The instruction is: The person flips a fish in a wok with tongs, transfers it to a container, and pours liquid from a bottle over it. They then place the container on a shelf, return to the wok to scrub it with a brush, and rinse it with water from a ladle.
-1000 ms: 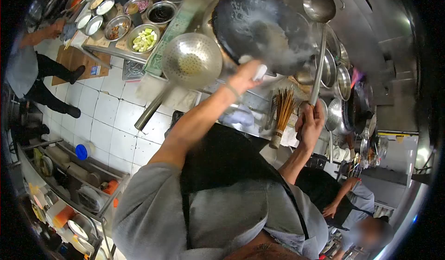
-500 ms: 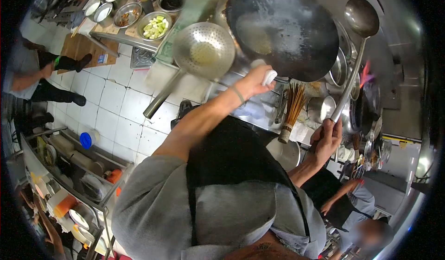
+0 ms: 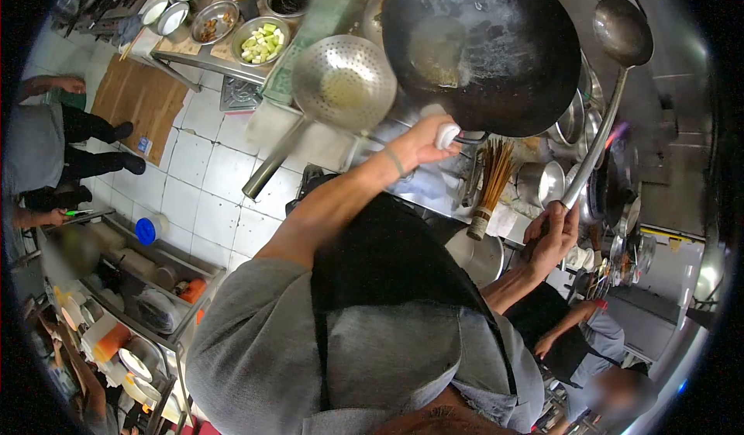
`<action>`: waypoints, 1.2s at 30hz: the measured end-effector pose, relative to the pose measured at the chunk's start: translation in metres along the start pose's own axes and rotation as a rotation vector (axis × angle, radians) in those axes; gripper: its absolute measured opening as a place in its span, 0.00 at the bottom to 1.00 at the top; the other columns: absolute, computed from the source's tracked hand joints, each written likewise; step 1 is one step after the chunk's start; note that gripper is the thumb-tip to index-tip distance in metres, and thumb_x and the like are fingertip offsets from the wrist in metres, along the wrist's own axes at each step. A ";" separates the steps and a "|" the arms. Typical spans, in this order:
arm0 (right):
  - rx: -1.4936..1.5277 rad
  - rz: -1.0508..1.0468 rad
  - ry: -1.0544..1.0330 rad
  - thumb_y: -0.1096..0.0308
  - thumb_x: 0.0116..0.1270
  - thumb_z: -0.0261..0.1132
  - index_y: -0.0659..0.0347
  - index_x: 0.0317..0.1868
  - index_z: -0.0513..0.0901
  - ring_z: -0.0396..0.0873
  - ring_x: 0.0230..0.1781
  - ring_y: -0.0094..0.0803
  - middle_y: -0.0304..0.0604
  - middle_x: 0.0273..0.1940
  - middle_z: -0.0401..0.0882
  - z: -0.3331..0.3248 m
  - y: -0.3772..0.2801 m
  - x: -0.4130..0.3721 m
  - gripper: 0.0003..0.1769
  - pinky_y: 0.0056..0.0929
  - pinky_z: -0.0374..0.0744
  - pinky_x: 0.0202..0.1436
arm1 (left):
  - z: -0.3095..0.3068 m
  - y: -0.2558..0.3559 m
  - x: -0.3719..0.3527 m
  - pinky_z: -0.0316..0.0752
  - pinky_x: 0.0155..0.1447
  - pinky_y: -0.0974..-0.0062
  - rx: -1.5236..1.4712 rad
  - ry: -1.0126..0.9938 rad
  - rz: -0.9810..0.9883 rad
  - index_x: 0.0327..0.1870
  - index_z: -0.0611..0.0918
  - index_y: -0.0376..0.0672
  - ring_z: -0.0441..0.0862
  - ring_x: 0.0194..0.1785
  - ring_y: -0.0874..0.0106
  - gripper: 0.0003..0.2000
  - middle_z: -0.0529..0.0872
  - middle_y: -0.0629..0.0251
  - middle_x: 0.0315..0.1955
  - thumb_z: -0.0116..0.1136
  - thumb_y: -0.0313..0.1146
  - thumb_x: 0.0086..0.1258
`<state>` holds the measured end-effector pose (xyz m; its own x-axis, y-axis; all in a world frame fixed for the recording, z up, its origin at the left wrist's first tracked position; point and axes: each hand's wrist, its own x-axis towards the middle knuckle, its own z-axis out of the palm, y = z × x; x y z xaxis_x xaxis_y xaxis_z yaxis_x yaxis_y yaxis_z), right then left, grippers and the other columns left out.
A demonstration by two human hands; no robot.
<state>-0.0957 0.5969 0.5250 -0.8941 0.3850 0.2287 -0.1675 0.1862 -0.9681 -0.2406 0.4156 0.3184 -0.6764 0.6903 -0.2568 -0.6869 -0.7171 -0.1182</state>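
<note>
At the top middle, a dark wok (image 3: 519, 55) is tilted, with a small pool of clear liquid on its left side. My left hand (image 3: 425, 142) is closed around the wok's near handle with a folded white cloth (image 3: 447, 135). In my right hand (image 3: 554, 232) is the handle of a long metal ladle (image 3: 623, 33); its bowl is raised to the right of the wok, apart from it. Left of the wok rests a perforated strainer (image 3: 345, 74), its handle pointing toward me. A bamboo wok brush (image 3: 490, 191) lies between my hands.
Ingredient bowls, one with chopped green vegetable (image 3: 263, 45), line a counter at upper left. Metal pots (image 3: 540, 183) crowd the right side. A shelved cart (image 3: 116, 280) stands lower left. One person (image 3: 43, 144) is at left, another (image 3: 589, 330) at lower right.
The wok has moved slightly to the right, and its liquid now gathers in a pool at the left. My right hand and the ladle have shifted a little right. The person at left has changed position.
</note>
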 end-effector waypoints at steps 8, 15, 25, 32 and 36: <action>0.038 -0.027 -0.008 0.71 0.74 0.63 0.71 0.70 0.68 0.65 0.13 0.16 0.36 0.28 0.75 -0.004 0.006 0.005 0.27 0.20 0.63 0.12 | -0.002 0.002 -0.006 0.67 0.29 0.69 -0.046 -0.049 -0.053 0.31 0.75 0.34 0.68 0.24 0.67 0.06 0.78 0.50 0.31 0.56 0.27 0.66; 0.034 -0.023 -0.026 0.69 0.73 0.64 0.71 0.67 0.70 0.65 0.13 0.17 0.36 0.29 0.75 -0.001 0.005 0.006 0.25 0.20 0.63 0.11 | -0.012 0.004 -0.010 0.67 0.29 0.70 -0.022 -0.091 -0.066 0.28 0.74 0.37 0.67 0.24 0.67 0.06 0.80 0.45 0.34 0.57 0.24 0.64; 0.045 -0.060 0.005 0.68 0.73 0.64 0.71 0.63 0.72 0.64 0.11 0.17 0.35 0.27 0.74 0.004 0.005 0.007 0.23 0.20 0.61 0.10 | -0.030 0.006 -0.010 0.66 0.27 0.74 0.042 0.034 -0.041 0.27 0.74 0.35 0.68 0.25 0.70 0.05 0.80 0.49 0.35 0.57 0.24 0.60; 0.063 -0.073 0.015 0.69 0.73 0.64 0.72 0.62 0.72 0.63 0.10 0.17 0.35 0.24 0.73 0.006 0.005 0.008 0.22 0.20 0.61 0.10 | -0.058 0.012 0.001 0.64 0.27 0.77 0.036 -0.126 -0.127 0.36 0.75 0.30 0.68 0.25 0.72 0.08 0.77 0.59 0.32 0.57 0.27 0.61; 0.078 -0.084 0.022 0.69 0.73 0.64 0.73 0.64 0.71 0.64 0.10 0.17 0.35 0.24 0.73 0.008 0.007 0.010 0.24 0.20 0.61 0.10 | -0.061 0.015 -0.003 0.64 0.28 0.77 0.077 -0.069 -0.158 0.39 0.76 0.31 0.68 0.25 0.72 0.10 0.76 0.60 0.30 0.57 0.27 0.61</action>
<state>-0.1086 0.5950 0.5198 -0.8664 0.3909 0.3106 -0.2740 0.1477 -0.9503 -0.2322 0.3969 0.2592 -0.5736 0.8004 -0.1742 -0.8024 -0.5918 -0.0775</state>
